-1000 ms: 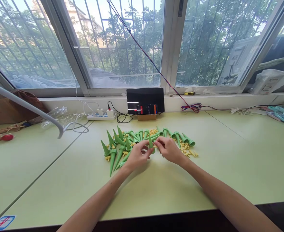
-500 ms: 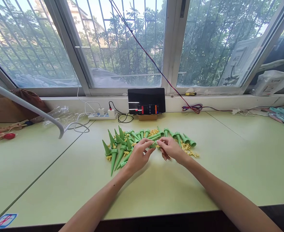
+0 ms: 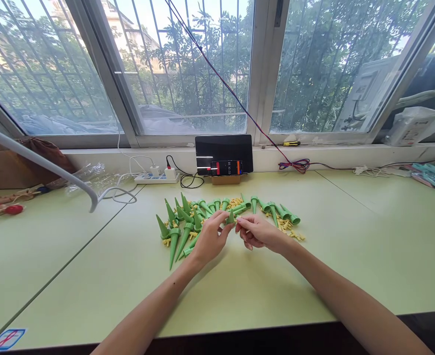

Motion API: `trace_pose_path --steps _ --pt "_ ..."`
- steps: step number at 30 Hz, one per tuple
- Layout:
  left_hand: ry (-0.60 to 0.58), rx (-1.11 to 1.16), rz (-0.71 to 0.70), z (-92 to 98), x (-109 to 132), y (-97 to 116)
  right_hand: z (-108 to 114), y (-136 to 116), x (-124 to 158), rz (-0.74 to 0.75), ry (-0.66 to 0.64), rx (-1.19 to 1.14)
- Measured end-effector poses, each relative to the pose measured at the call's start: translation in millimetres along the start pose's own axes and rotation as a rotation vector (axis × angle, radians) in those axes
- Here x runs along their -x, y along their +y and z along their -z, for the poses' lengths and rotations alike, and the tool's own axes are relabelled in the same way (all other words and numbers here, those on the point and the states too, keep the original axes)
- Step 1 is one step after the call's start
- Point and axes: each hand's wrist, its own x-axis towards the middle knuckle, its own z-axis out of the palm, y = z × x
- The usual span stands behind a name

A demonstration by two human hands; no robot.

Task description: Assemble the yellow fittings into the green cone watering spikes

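My left hand [image 3: 210, 237] pinches a green plastic cone spike [image 3: 231, 217] between thumb and fingers, just above the pale green table [image 3: 239, 286]. My right hand [image 3: 259, 231] meets it from the right, fingers curled and pinched at the spike's base; whether it holds a small yellow piece I cannot make out. Behind and beside both hands lies a pile of green cone spikes [image 3: 182, 224], mixed with several small yellow plastic parts [image 3: 289, 228].
A black tablet [image 3: 224, 153] and a phone [image 3: 226, 167] on a stand lean against the window ledge. A white power strip [image 3: 152, 176] with cables sits to the left. A white curved tube [image 3: 40, 165] crosses the left side. Clutter lies at the far right edge [image 3: 434, 175].
The spike went from upright to lying sideways between the hands, then upright again. Both hands drew slightly nearer to me and the right hand's fingers curled more.
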Motion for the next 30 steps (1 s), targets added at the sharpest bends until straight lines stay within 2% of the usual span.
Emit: trace_pose_path --steps 9,16,21,30 --pt "0.029 0.04 0.047 -2.2 0.7 -3.0 1.7 2.8 -0.5 -0.08 -0.108 -0.117" --pt "0.038 -0.031 0.031 -3.2 1.0 -4.8 0.4 2.9 -1.3 -0.175 -0.129 -0.165" --pt "0.003 -0.078 -0.039 -4.5 2.4 -6.5 -0.2 3.7 -0.9 -0.134 -0.131 -0.177" --pt "-0.063 -0.096 -0.032 -2.9 4.6 -4.0 1.2 8.9 -1.0 -0.079 -0.113 -0.061"
